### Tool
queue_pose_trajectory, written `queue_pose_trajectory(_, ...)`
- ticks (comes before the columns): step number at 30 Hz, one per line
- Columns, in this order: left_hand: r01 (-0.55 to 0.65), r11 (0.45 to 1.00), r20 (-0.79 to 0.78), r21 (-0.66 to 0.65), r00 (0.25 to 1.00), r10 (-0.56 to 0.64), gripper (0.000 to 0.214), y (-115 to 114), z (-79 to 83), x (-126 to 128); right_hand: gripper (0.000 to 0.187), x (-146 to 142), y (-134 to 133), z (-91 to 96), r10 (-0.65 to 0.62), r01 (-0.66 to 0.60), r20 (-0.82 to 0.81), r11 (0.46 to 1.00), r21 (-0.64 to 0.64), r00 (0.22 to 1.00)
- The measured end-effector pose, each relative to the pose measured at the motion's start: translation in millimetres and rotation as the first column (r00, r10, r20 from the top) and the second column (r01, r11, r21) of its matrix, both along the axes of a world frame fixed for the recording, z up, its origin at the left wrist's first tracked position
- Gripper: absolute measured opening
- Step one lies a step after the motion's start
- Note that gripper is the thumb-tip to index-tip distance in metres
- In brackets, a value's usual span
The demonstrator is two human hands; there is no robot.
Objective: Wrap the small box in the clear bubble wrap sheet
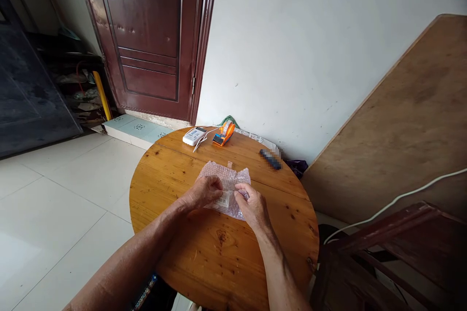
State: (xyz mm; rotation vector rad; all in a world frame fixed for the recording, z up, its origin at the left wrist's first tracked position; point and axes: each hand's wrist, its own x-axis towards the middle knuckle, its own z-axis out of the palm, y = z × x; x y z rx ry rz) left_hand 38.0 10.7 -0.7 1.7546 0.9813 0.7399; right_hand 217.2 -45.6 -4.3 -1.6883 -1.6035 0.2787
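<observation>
A sheet of clear, pinkish bubble wrap (239, 210) lies on the round wooden table (175, 170), in front of me. On it, between my hands, is a small flat whitish rectangular item (223, 200) with faint print; whether it lies under a layer of the wrap I cannot tell. My left hand (206, 191) is closed in a pinch on the wrap at the item's upper left. From the right, my right hand (252, 204) pinches the wrap with thumb and forefinger. A small tan strip (229, 164) shows at the wrap's far edge.
Toward the table's back stand a white box-shaped device (194, 136) with a white cord and an orange tape dispenser (224, 133). A dark elongated object (270, 159), blurred out, lies at back right. Beyond are a white wall, a dark red door (149, 34) and a wooden panel (401, 121).
</observation>
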Motion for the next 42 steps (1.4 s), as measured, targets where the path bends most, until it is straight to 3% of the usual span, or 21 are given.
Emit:
queue_pose_trajectory(4,-0.011,1.000,-0.013,-0.013,1.000,0.011,0.014,0,-0.6,0,0.023,-3,-5,6.9,-0.090,0.051,0.139,0.965,0.259,0.986)
queue_pose_trajectory(8,-0.007,1.000,0.010,0.024,1.000,0.007,0.015,1,-5.5,1,0.022,-14,-14,15.9,-0.052,-0.067,0.288,0.919,0.389,0.956)
queue_pose_trajectory(12,0.027,0.999,0.047,0.032,0.999,-0.028,0.013,4,-10.3,1,0.017,-25,-17,15.6,0.114,-0.263,0.435,0.918,0.298,0.893)
queue_pose_trajectory(14,0.026,0.999,0.039,0.036,0.999,-0.027,0.014,5,-11.7,0,0.016,-28,-15,12.9,0.160,-0.299,0.461,0.921,0.248,0.873)
queue_pose_trajectory(23,0.013,0.997,0.020,0.071,1.000,-0.015,0.012,7,-12.4,-1,0.013,-18,-10,4.8,0.147,-0.236,0.453,0.961,0.146,0.879)
queue_pose_trajectory(26,0.008,0.998,0.023,0.057,1.000,-0.010,0.014,6,-12.1,0,0.017,-19,-9,6.0,0.093,-0.219,0.477,0.951,0.217,0.874)
queue_pose_trajectory(29,0.004,0.999,0.024,0.048,1.000,-0.005,0.015,7,-12.5,0,0.021,-22,-11,10.8,0.034,-0.237,0.495,0.905,0.353,0.868)
queue_pose_trajectory(32,0.024,0.998,0.051,0.056,0.998,-0.027,0.015,7,-13.0,0,0.017,-26,-13,14.7,0.057,-0.287,0.494,0.869,0.403,0.868)
queue_pose_trajectory(37,0.018,1.000,0.070,-0.002,0.997,-0.018,0.018,7,-12.2,1,0.009,-25,-14,10.9,0.206,-0.359,0.484,0.900,0.247,0.850)
queue_pose_trajectory(42,0.006,1.000,0.052,-0.005,0.999,-0.005,0.017,6,-9.7,1,0.009,-24,-12,7.4,0.210,-0.347,0.475,0.912,0.220,0.854)
